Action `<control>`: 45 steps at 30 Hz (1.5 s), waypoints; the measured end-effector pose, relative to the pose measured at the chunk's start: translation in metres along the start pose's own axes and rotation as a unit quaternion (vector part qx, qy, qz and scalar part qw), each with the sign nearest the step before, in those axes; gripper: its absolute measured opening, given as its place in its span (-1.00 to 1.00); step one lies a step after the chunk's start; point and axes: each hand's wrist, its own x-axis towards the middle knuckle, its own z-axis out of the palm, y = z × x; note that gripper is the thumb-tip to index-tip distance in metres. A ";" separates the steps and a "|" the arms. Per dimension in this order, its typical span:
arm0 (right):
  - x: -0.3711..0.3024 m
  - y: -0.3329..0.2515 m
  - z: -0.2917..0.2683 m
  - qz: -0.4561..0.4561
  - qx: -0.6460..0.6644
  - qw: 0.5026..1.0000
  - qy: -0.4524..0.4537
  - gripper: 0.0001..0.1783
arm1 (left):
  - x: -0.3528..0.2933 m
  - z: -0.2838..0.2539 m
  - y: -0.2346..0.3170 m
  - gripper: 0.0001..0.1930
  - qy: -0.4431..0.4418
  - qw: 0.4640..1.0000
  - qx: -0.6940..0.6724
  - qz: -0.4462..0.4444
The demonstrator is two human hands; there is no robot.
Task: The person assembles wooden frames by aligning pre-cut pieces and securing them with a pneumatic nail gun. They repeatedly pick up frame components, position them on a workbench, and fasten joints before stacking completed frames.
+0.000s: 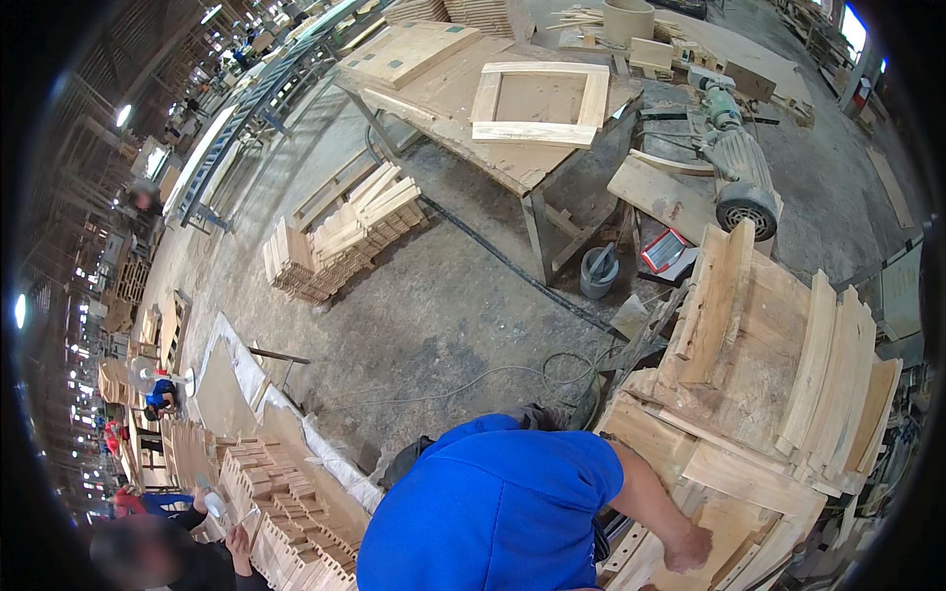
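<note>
My left hand (687, 549) reaches out from a blue sleeve at the lower right. Its fingers are curled down against a flat wooden panel (720, 532), and whatever lies beneath them is hidden. Light wooden strips (759, 552) border this panel on the right, and a broad pale board (731, 477) crosses just beyond it. Part of a strip with round holes (625, 548) shows between my body and the hand. I cannot see my right hand.
Curved wooden pieces (818, 364) and an upright board (724, 305) stand on the bench. Beyond are a grey bucket (598, 271), a motor (739, 167), and a table with a wooden frame (537, 131). Stacked wood (345, 236) lies on the floor; a co-worker's hand (238, 544) is lower left.
</note>
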 end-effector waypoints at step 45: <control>-0.006 0.008 0.010 0.023 -0.008 0.998 0.059 -0.62 | -0.046 0.020 0.026 -0.68 -0.070 0.998 -0.001 -0.005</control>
